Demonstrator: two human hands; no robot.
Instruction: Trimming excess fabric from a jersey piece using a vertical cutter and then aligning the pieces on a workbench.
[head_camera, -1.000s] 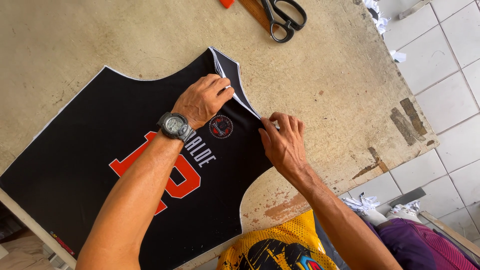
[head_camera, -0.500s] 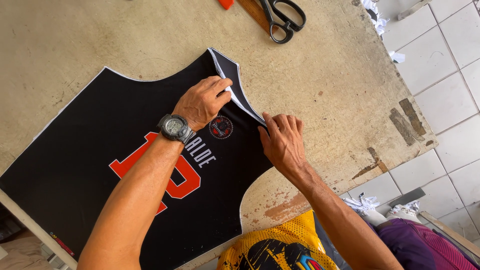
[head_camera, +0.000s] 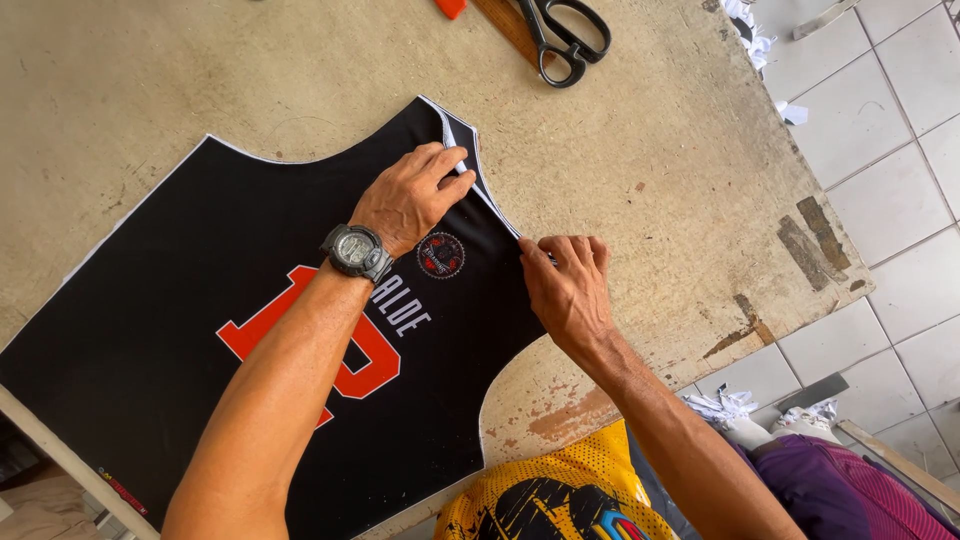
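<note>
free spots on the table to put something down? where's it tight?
Bare table lies above the black jersey panel, left of the scissors. A second free patch runs right of the right hand to the table edge. Crowded: the neckline edge, where the left hand and right hand press, and the top edge by the scissors and wooden ruler.

Just one head-worn cam, looking steeply down at the worn table (head_camera: 250, 70) from close above, floor tiles (head_camera: 880, 190) beside it.

Black-handled steel scissors (head_camera: 565, 35) lie on a wooden ruler (head_camera: 505, 28) at the worn desk (head_camera: 650, 150) edge; paper scraps (head_camera: 745, 25) on the tiled floor.
</note>
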